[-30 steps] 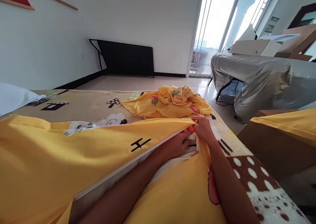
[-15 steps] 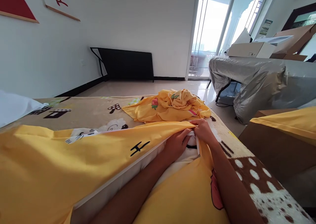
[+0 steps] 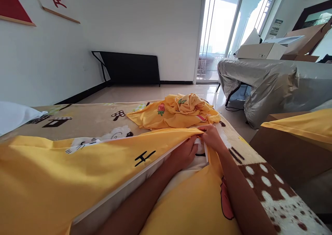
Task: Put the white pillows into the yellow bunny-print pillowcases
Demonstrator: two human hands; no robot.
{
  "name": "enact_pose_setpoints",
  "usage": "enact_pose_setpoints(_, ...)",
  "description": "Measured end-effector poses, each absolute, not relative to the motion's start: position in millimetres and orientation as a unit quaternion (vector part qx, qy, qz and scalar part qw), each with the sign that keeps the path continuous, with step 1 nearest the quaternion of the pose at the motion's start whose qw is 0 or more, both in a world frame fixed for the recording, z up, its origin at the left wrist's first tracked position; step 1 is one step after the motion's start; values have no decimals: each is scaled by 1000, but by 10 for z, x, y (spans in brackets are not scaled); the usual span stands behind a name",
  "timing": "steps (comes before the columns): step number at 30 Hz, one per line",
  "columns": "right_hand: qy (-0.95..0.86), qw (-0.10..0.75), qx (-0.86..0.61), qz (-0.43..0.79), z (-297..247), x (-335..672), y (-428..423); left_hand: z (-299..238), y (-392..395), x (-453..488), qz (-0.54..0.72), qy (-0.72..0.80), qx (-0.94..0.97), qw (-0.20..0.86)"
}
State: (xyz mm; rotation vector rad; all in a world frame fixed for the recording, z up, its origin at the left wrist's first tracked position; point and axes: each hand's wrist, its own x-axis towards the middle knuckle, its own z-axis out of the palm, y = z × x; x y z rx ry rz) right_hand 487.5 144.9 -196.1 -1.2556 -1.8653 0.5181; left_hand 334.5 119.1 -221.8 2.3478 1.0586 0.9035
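Note:
A yellow pillowcase point(image 3: 52, 176) with black marks, a white cat face and a red print spreads out in front of me. Through its open edge shows an off-white pillow point(image 3: 169, 189). My left hand point(image 3: 184, 154) reaches into that opening, fingers curled at the pillow's far corner; their tips are partly hidden. Right beside it, my right hand point(image 3: 212, 137) pinches the pillowcase's edge at the far right corner. The two hands are almost touching. Beyond them lies a crumpled yellow cloth point(image 3: 171, 112) with a strawberry print.
A patterned beige and brown blanket point(image 3: 90, 121) lies beneath everything. A white cloth or pillow point(image 3: 15, 115) is at the left. To the right stand a cardboard box point(image 3: 285, 152) with yellow fabric point(image 3: 306, 124) on it and a table under silver sheeting point(image 3: 272, 79). A black panel point(image 3: 129, 69) leans on the wall.
The left hand's fingers have curled in more tightly by the corner. The right hand keeps its pinch. The whole view has shifted slightly.

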Motion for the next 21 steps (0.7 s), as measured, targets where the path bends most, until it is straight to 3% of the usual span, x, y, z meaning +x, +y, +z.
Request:
enact_pose_setpoints(9,-737,386,-530,163,-1962,4842,1450,-2285,1299,3418,364,437,786,242)
enact_pose_setpoints(21,-720,428,-489,245,-1997,4848,1457,-2312,1197,3376,442,451,704,326)
